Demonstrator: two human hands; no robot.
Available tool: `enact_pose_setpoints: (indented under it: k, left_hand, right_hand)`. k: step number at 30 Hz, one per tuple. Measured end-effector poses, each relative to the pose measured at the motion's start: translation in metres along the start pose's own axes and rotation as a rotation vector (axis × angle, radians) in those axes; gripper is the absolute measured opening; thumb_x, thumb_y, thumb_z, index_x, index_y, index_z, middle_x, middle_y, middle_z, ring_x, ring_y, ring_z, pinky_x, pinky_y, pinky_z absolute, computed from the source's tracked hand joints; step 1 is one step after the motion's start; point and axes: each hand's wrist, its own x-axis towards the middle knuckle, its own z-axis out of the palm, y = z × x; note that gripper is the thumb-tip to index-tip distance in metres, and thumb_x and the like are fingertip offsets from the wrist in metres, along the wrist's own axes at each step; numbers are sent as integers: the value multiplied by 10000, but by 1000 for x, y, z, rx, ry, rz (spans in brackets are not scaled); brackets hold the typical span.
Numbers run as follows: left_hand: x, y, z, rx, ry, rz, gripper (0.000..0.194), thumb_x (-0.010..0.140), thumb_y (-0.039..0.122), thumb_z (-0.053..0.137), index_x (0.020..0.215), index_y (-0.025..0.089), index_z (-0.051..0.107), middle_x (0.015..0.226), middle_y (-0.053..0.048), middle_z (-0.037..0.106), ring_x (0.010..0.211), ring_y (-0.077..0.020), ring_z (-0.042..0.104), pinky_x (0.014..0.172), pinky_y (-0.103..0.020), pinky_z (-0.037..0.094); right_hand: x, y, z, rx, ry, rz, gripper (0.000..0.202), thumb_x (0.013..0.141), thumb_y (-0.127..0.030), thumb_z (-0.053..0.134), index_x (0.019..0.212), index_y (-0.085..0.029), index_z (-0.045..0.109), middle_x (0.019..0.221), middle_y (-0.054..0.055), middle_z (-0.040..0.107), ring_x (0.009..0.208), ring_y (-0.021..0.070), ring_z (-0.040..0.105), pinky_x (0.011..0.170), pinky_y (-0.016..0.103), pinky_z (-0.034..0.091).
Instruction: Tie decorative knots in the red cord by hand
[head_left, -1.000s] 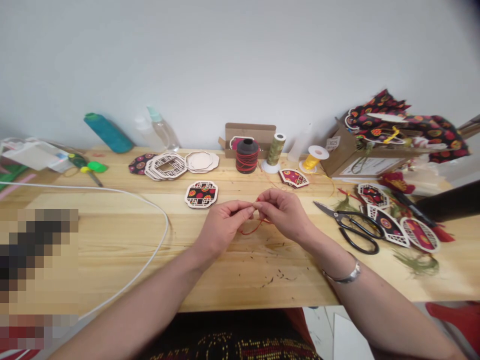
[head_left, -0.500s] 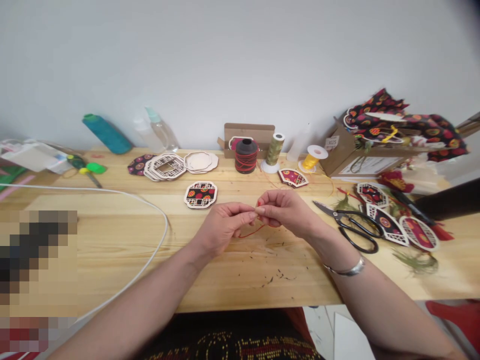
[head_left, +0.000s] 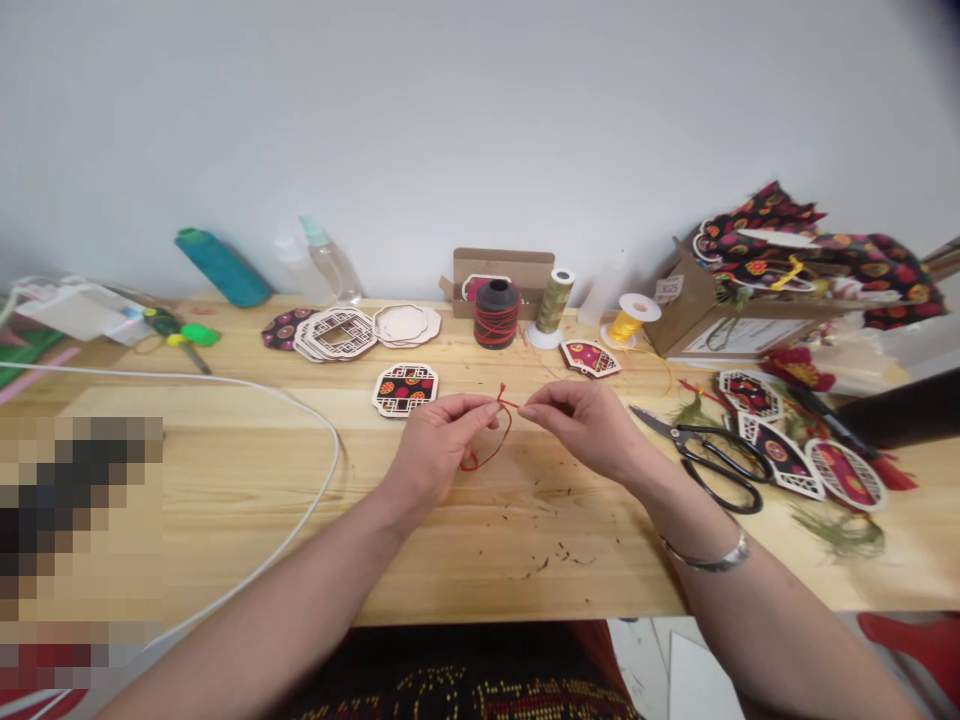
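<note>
A thin red cord (head_left: 508, 436) is held between my two hands above the wooden table, with a small knot or crossing at its top and a loop hanging below. My left hand (head_left: 450, 435) pinches it between thumb and forefinger. On the other side my right hand (head_left: 574, 420) pinches the cord's other part, a short gap away. Behind my left hand lies an ornament (head_left: 406, 390) with a pale lattice frame over dark flowered cloth. Black-handled scissors (head_left: 712, 460) lie to the right of my right hand.
Along the wall stand a spool of dark red cord (head_left: 496, 315), a green thread spool (head_left: 553, 305), a yellow thread spool (head_left: 630, 318) and a teal thread cone (head_left: 221, 268). A cardboard box (head_left: 720, 325) holds flowered cloth. A white cable (head_left: 322, 430) curves across the left side.
My hands have drawn slightly apart, and the red cord now shows stretched between the fingertips with its loop hanging. The view has shifted a little.
</note>
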Motion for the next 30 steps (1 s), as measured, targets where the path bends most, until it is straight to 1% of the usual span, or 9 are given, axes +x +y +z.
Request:
enact_pose_setpoints:
  k: [5, 10, 16, 18, 21, 23, 26, 28, 30]
  left_hand:
    - [1, -1, 0, 1, 23, 0, 187, 641, 331, 748, 725, 165, 727, 625, 12, 654, 371, -37, 373, 358, -200, 320]
    - [1, -1, 0, -88, -15, -56, 179, 634, 310, 746, 722, 159, 708, 583, 21, 628, 369, -34, 349, 338, -185, 281]
    - [2, 2, -1, -224, -107, -190, 180, 627, 282, 753, 671, 128, 674, 538, 28, 586, 351, -4, 315, 338, -154, 216]
    - [3, 2, -2, -241, -93, -191, 178, 613, 267, 764, 679, 128, 675, 521, 36, 567, 350, 1, 320, 337, -142, 190]
    - [4, 1, -2, -266, -77, -195, 171, 614, 262, 768, 693, 141, 676, 500, 49, 535, 361, -8, 360, 342, -136, 202]
    - [3, 1, -2, -265, -75, -195, 177, 609, 266, 772, 696, 143, 679, 507, 44, 535, 385, -22, 402, 351, -140, 227]
    - [1, 1, -1, -226, -57, -176, 214, 591, 281, 784, 728, 141, 696, 484, 48, 502, 387, -25, 385, 348, -143, 197]
    - [0, 1, 0, -198, -54, -161, 240, 591, 301, 785, 750, 138, 708, 461, 55, 470, 381, -24, 352, 345, -145, 169]
    - [-1, 0, 1, -178, -62, -140, 249, 589, 304, 784, 759, 134, 716, 456, 54, 458, 390, -28, 342, 349, -147, 163]
  right_hand:
    - [-10, -7, 9, -111, 31, -103, 258, 854, -354, 567, 707, -173, 677, 564, -6, 600, 492, 91, 429, 484, 242, 307]
    - [-20, -4, 26, -446, 27, -404, 236, 921, -272, 450, 847, -176, 653, 727, 51, 675, 596, 130, 533, 555, 266, 360]
    - [-23, 1, 41, -866, -51, -732, 327, 891, -57, 322, 793, -140, 622, 663, 91, 620, 549, 159, 475, 478, 308, 325]
    - [-24, -1, 41, -854, -107, -833, 315, 881, -54, 344, 755, -148, 618, 645, 77, 606, 545, 153, 469, 479, 306, 337]
    - [-24, -6, 35, -578, -132, -925, 254, 899, -215, 445, 712, -166, 610, 686, 65, 612, 609, 153, 507, 537, 301, 405]
    - [-22, -7, 30, -302, 9, -824, 231, 887, -274, 494, 718, -168, 611, 790, 80, 631, 707, 158, 553, 626, 305, 458]
    - [-12, -2, 25, 33, 279, -454, 149, 869, -224, 535, 750, -181, 612, 883, 75, 618, 839, 157, 580, 755, 314, 488]
    - [-5, 3, 25, 271, 261, -214, 80, 821, -264, 610, 807, -185, 613, 916, 69, 614, 877, 163, 590, 778, 321, 502]
    - [0, 7, 27, 538, 102, 14, 195, 773, -312, 666, 902, -183, 594, 883, 53, 625, 824, 154, 610, 775, 332, 518]
